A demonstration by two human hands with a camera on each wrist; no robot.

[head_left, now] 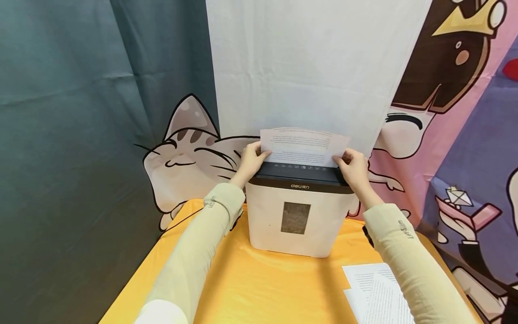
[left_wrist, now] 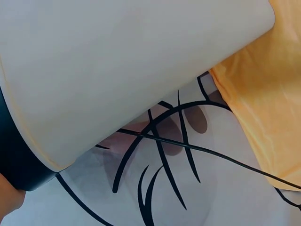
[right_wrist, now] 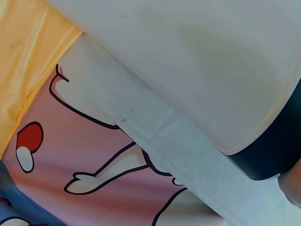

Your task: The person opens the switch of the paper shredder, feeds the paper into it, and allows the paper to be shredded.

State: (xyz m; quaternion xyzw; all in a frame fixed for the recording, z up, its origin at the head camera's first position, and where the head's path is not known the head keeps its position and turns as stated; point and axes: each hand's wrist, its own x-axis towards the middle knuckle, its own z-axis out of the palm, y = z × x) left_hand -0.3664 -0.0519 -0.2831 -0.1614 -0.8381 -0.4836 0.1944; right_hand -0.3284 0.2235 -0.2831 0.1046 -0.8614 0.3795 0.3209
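A printed sheet of paper stands upright at the top of a white paper shredder with a dark lid. Its lower edge is hidden at the lid, by the slot. My left hand pinches the sheet's left edge between thumb and fingers, close above the lid. On the other side my right hand pinches the right edge in the same way. In the left wrist view only a bit of the left hand shows beside the shredder's dark top. The right wrist view has a small part of the right hand at its edge.
Several printed sheets lie loosely overlapped on the yellow tablecloth, at the front right. A thin black cord runs beside the shredder. Behind it hangs a cloth backdrop with cartoon figures.
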